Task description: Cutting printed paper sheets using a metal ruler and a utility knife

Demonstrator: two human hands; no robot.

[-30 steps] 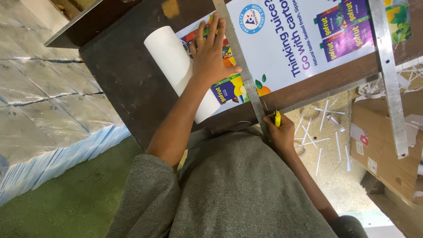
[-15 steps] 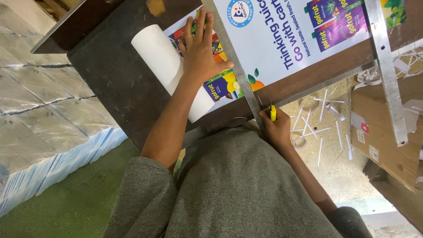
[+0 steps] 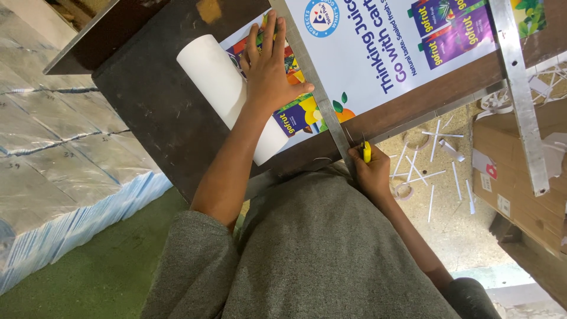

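Head view: left hand (image 3: 269, 74) lies flat, fingers spread, pinning the printed poster (image 3: 378, 53) beside the metal ruler (image 3: 316, 88) so nothing slides, while right hand (image 3: 369, 174), fingers wrapped round a yellow cutter (image 3: 367, 152), sits at the ruler's near end on the bench (image 3: 153, 112).

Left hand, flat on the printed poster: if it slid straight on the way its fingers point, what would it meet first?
Probably nothing but more poster: the left hand points along the metal straightedge, which stays beside it.
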